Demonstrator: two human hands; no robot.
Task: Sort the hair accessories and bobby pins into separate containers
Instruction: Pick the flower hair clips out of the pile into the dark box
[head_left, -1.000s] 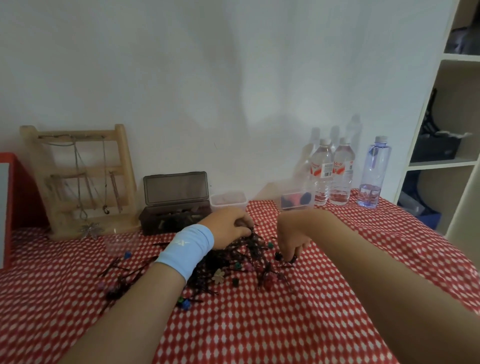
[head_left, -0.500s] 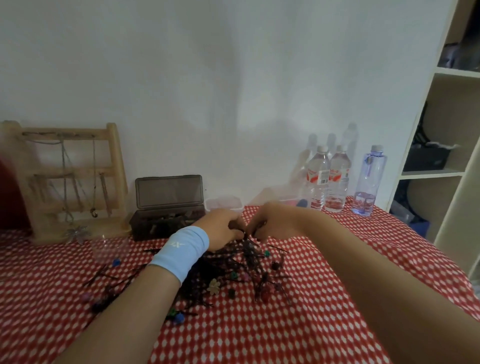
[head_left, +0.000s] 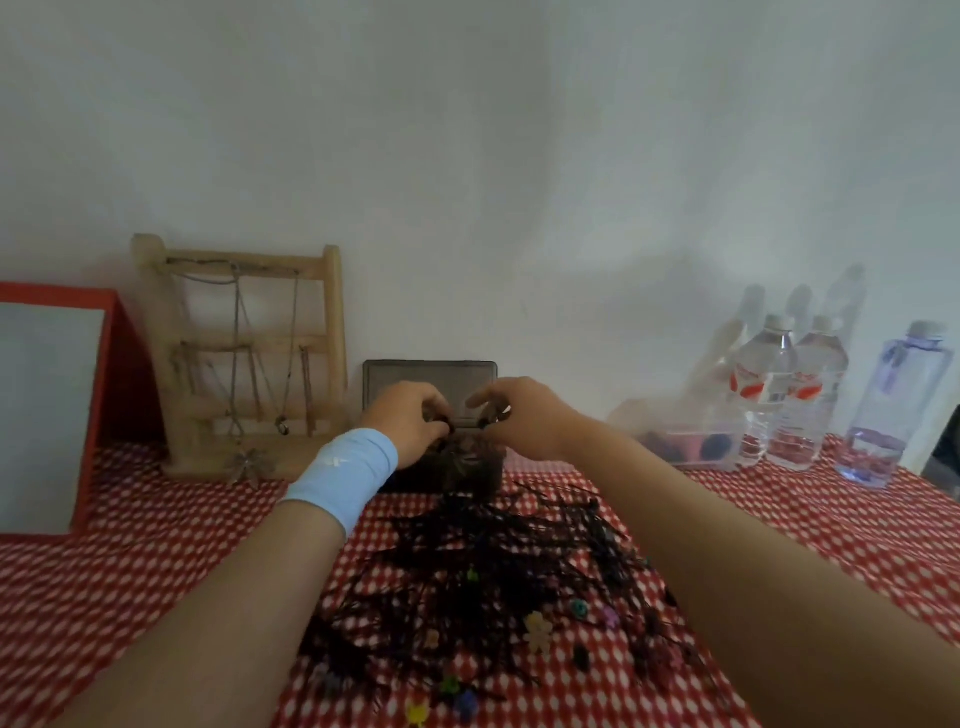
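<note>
Pins lie in a dark heap on the checked cloth, just in front of the open box.
Over the box, the left hand and right hand curl their fingers, each pinching a few dark pins, though these are blurred.

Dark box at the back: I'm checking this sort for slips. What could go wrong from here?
The left hand and right hand pinch what look like bobby pins over the open dark box; tangled ones may fall outside it. Small coloured clips lie mixed into the pile and could ride along.
</note>
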